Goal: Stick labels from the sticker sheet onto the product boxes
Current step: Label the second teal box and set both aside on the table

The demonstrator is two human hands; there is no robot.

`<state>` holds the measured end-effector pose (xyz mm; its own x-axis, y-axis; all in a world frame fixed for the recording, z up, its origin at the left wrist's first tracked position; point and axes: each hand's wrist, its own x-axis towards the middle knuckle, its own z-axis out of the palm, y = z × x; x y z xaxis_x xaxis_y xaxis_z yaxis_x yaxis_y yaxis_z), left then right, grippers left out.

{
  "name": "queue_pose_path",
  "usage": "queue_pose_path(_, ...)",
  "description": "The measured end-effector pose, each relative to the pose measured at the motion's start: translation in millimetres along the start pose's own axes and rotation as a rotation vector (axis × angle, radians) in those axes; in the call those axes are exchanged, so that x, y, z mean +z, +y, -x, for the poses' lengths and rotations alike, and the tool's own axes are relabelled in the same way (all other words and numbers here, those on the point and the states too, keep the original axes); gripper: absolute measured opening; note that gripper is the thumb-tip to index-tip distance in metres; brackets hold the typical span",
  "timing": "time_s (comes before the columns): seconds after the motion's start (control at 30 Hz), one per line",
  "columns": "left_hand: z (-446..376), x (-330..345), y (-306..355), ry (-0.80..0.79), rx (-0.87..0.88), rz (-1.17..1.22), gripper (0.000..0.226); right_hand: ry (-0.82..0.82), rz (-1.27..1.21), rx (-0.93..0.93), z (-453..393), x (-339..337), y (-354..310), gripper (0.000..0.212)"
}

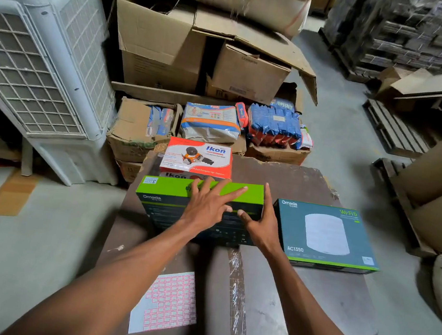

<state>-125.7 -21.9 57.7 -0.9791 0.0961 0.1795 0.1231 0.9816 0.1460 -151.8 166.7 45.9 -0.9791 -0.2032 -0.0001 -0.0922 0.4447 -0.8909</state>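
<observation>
**Both hands on the green-topped box; sticker sheet is behind them, near edge**

Head view (only view):

- Green-topped Omada box (pixel 168 189) stands on edge on the table (pixel 295 180), long axis running left-right across the person, green face up.
- Left hand (pixel 207 204) lies over the box's top and front, fingers spread and straight, reaching across the green face. Flat contact, not a grip.
- Right hand (pixel 261 223) is at the box's right end: fingers straight up along the end face, thumb pressed on the front. Bracing the box rather than curled round it.
- A small white label (pixel 151 180) already sits at the left end of the green face, well left of the left hand's fingers.
- Sticker sheet (pixel 167 302) lies flat on the table's near part, toward the person from both hands, below the left forearm. Pink-bordered labels fill most of it; the upper-left part and lower-left corner look bare. Left hand is the nearer one; it would have to pull back toward the body to reach it.
- Teal Omada box (pixel 324 233) lies flat just right of the right hand, near it but apart. No added label visible on its top.
- Ikon box (pixel 197 158) sits directly behind the green-topped box, looks stacked on a second one.

Judgement: this box looks done; next label likely goes on the teal box, so the key relation is sheet behind hands, target to the right.
</observation>
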Motion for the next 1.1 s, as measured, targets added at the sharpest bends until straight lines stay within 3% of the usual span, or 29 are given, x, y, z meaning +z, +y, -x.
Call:
queue_pose_path(0.2,-4,12,8,-0.039,-0.026,0.032,0.078,-0.025,0.261,-0.025,-7,-9,-4,0.084)
queue_pose_path(0.3,-6,13,10,-0.086,-0.058,0.071,0.084,-0.073,0.347,0.003,-12,-5,2,0.088)
queue_pose_path(0.47,-1,8,-9,-0.219,-0.051,0.177,0.086,-0.112,0.322,0.076,-11,-3,19,0.083)
queue_pose_path(0.77,37,5,-81,-0.254,-0.189,0.021,0.097,-0.126,0.224,0.115,-11,-6,21,0.077)
queue_pose_path(0.83,41,6,-81,-0.253,-0.207,0.034,0.094,-0.136,0.026,0.205,-11,-11,15,0.071)
queue_pose_path(0.97,47,6,-75,-0.219,-0.213,0.037,0.09,-0.061,-0.398,0.555,-21,-20,6,0.054)
queue_pose_path(1.1,63,8,-69,-0.153,-0.209,0.021,0.089,-0.099,-0.243,0.665,-26,-20,1,0.04)
